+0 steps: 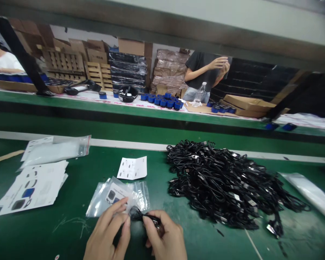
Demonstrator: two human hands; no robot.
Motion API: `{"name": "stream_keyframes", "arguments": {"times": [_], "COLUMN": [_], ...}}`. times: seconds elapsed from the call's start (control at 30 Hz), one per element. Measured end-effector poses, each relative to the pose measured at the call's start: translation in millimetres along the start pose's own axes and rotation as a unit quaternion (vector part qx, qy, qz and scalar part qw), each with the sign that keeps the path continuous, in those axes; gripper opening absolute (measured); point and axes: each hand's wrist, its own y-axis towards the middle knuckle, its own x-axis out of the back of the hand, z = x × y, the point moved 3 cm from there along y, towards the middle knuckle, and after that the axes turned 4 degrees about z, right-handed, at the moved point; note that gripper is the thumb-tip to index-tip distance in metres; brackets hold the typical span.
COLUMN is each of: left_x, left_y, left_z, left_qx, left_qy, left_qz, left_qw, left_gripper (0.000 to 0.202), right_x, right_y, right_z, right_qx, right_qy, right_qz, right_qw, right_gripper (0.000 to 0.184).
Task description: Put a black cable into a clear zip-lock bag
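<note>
My left grip [108,234] pinches the bag [117,196]; my right grip [166,236] is closed around a cable [141,215], left of the cable pile [227,184].

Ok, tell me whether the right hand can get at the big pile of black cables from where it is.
Probably yes. The right hand is busy gripping a small black cable, but only bare green table lies between it and the cable pile.
</note>
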Motion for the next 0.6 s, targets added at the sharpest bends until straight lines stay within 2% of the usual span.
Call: {"name": "stream_keyframes", "arguments": {"times": [0.07, 0.13, 0.2, 0.3, 0.4, 0.47, 0.53, 0.6], "left_x": [-1.0, -0.9, -0.1, 1.6, 2.5, 2.1, 0.6, -2.0], "left_y": [-1.7, -2.6, -2.5, -2.3, -3.4, -5.0, -7.5, -11.1], "left_z": [-2.9, -4.1, -4.2, -4.2, -7.2, -12.1, -17.4, -21.2], "left_qx": [0.002, 0.007, -0.003, -0.023, -0.012, -0.015, -0.023, -0.019], "left_qy": [-0.015, -0.022, -0.015, -0.014, -0.032, -0.035, -0.038, -0.047], "left_qz": [-0.012, -0.024, -0.018, -0.006, -0.023, -0.039, -0.050, -0.061], "left_qw": [1.000, 0.999, 1.000, 1.000, 0.999, 0.999, 0.998, 0.997], "left_gripper": [0.014, 0.013, 0.010, 0.008, 0.013, 0.014, 0.015, 0.016], "right_x": [-2.0, -3.8, -4.0, 2.4, 12.9, 17.6, 18.1, 15.1], "right_y": [-0.7, -1.6, -2.2, -2.2, -0.6, 1.6, 3.9, 5.5], "right_z": [1.5, 0.5, 0.1, 5.7, 14.2, 19.6, 23.0, 23.4], "right_qx": [0.024, 0.025, 0.032, 0.080, 0.104, 0.109, 0.095, 0.061], "right_qy": [-0.019, 0.007, 0.079, 0.166, 0.135, 0.083, 0.045, 0.058], "right_qz": [-0.024, -0.005, 0.063, 0.205, 0.300, 0.292, 0.240, 0.186], "right_qw": [0.999, 1.000, 0.994, 0.961, 0.938, 0.946, 0.965, 0.979], "right_gripper": [0.038, 0.036, 0.035, 0.043, 0.055, 0.052, 0.042, 0.029]}}
